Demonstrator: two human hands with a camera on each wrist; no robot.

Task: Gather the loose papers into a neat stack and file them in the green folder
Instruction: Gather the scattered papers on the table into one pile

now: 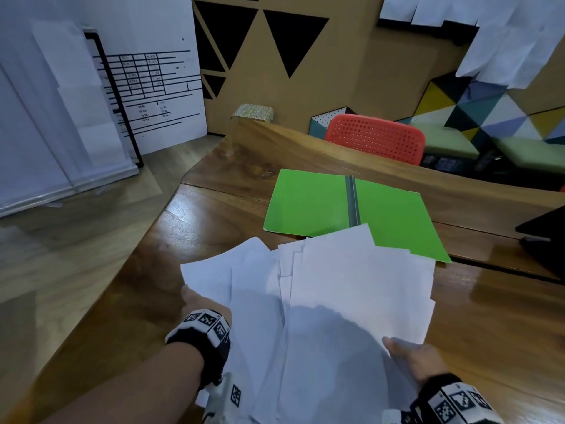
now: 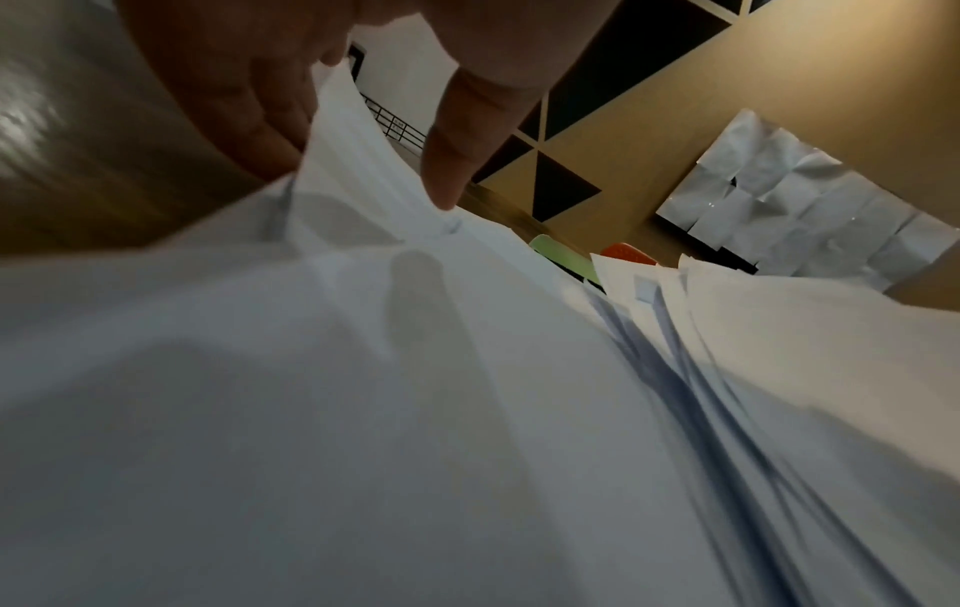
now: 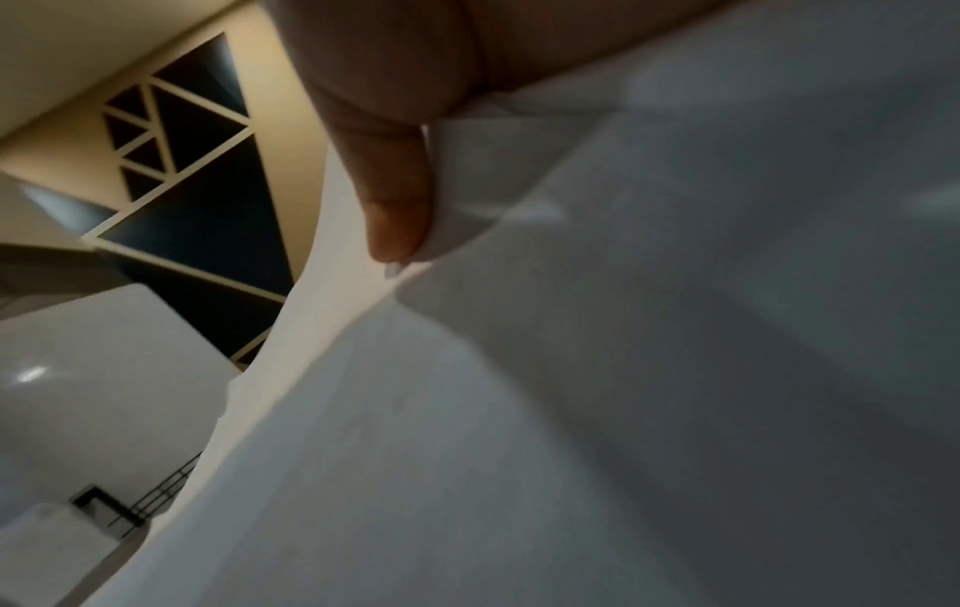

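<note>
I pinch the fanned papers (image 1: pixel 321 301) by both side edges, left hand (image 1: pixel 198 301) and right hand (image 1: pixel 409 356), to square them; the folder (image 1: pixel 305 200) lies open beyond my fingers (image 2: pixel 446 164) on the bench (image 1: pixel 214 209).

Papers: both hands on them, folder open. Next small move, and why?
Probably square the papers before filing: bring the left hand and right hand together and tap the edges level. The sheets are still fanned, corners staggered, each hand pinching a different side. The green folder already lies open on the table just beyond, so only the stack is unready.
</note>
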